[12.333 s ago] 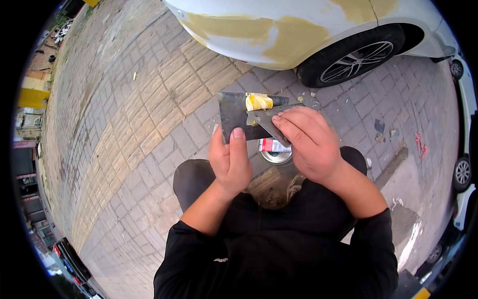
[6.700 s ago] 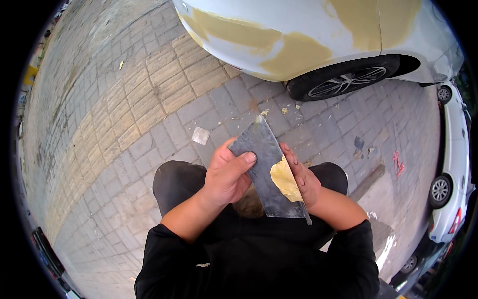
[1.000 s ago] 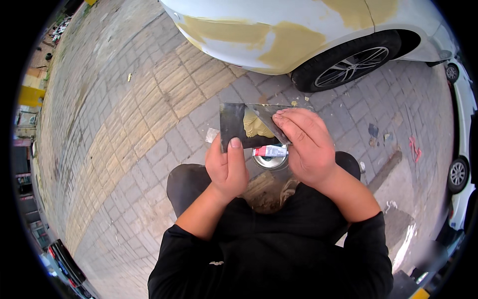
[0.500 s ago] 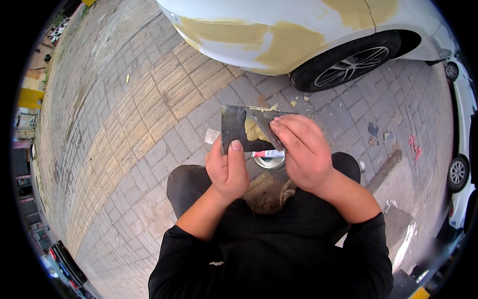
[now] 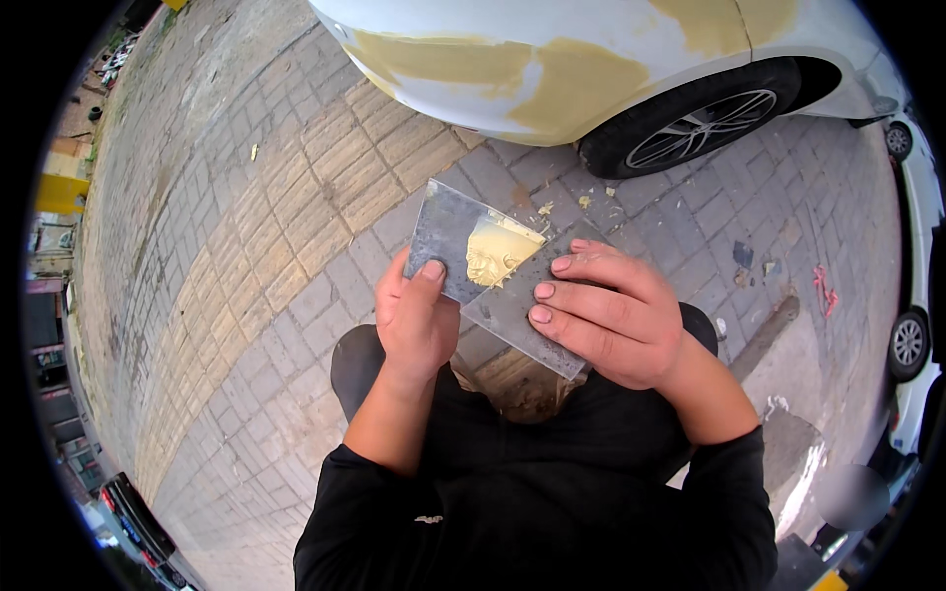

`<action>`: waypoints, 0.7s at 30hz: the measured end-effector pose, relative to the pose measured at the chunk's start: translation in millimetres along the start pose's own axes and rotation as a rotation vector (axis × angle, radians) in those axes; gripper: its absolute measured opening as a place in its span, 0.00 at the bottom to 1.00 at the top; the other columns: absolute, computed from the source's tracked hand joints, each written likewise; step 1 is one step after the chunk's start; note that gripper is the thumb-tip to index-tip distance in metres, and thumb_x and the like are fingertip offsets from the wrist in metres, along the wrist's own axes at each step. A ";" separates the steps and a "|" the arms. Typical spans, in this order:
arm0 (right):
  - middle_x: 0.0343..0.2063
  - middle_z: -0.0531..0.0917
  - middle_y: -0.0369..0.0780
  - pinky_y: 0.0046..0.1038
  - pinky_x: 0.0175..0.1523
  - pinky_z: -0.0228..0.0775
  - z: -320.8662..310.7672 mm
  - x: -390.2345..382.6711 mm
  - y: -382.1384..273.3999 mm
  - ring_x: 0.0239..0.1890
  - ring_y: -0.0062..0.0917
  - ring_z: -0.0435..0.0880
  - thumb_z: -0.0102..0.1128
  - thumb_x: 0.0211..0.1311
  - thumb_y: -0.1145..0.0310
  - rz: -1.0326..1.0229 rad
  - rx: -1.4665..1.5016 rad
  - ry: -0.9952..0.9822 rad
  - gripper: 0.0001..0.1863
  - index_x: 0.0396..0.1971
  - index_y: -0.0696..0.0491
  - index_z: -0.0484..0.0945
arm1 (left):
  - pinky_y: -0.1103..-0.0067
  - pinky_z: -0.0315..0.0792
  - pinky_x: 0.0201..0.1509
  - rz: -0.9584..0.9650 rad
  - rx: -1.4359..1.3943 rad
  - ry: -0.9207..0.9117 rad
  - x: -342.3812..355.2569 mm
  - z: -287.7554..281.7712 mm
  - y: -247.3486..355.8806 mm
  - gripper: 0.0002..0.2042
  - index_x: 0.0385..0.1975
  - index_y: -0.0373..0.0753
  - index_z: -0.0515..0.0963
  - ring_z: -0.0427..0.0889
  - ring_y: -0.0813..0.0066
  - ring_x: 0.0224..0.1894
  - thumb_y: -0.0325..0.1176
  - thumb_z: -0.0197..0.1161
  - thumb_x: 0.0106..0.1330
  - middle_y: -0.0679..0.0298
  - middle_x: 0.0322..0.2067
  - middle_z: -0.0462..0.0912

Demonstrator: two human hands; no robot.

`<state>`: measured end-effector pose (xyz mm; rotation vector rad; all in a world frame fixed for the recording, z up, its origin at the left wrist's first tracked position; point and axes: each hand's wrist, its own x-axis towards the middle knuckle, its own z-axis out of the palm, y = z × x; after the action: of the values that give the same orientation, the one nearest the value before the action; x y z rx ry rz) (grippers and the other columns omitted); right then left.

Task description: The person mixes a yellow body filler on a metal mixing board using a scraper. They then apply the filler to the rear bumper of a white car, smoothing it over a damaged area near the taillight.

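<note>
My left hand (image 5: 414, 325) grips a dark, flat plate (image 5: 440, 225) by its lower left, thumb on top. A lump of pale yellow putty (image 5: 493, 251) lies on this plate. My right hand (image 5: 616, 320) is closed on a second flat grey scraper blade (image 5: 517, 320), fingers spread across its top. The blade is angled to the right of the lump, its upper left edge against the first plate and the putty. Whatever lies directly beneath the plates is hidden.
Above is a white car's bumper (image 5: 443, 59) with yellowish patches, and its wheel (image 5: 690, 133). My bent knees (image 5: 365, 364) frame the hands. Putty scraps (image 5: 584, 202), a red tangle (image 5: 826, 288) and paving (image 5: 246, 286) show. Other cars (image 5: 914, 340) stand along the rim.
The right blade has swung down and rightward, lying flatter and exposing more putty. My left hand and plate have shifted left, tilting. The can and tube underneath are now hidden.
</note>
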<state>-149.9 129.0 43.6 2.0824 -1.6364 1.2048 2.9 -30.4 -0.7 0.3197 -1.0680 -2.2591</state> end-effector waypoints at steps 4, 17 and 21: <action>0.46 0.80 0.37 0.43 0.57 0.73 4.8 -5.0 -8.6 0.49 0.34 0.79 0.62 0.53 0.74 -0.120 0.149 0.087 0.16 0.43 0.52 0.83 | 0.65 0.73 0.58 -0.209 -0.321 -0.122 4.5 3.3 8.2 0.20 0.54 0.23 0.67 0.79 0.57 0.52 0.30 0.48 0.67 0.46 0.49 0.78; 0.48 0.79 0.45 0.43 0.57 0.74 22.1 -32.0 1.1 0.51 0.40 0.78 0.57 0.53 0.85 0.126 0.329 0.183 0.15 0.43 0.60 0.79 | 0.63 0.77 0.55 -0.370 -0.733 -0.206 -5.0 8.6 -1.1 0.24 0.60 0.25 0.61 0.80 0.54 0.52 0.33 0.46 0.68 0.43 0.52 0.77; 0.50 0.80 0.43 0.32 0.61 0.69 24.3 -41.0 9.3 0.54 0.31 0.78 0.49 0.59 0.86 0.776 0.985 0.759 0.19 0.51 0.61 0.74 | 0.68 0.77 0.39 -0.403 -0.547 -0.104 0.5 17.1 3.7 0.19 0.47 0.29 0.70 0.78 0.60 0.36 0.40 0.43 0.71 0.54 0.34 0.76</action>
<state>-148.7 139.2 -3.9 0.8589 -1.5809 3.0196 -3.6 -22.0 13.2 0.1965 -0.4141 -2.8407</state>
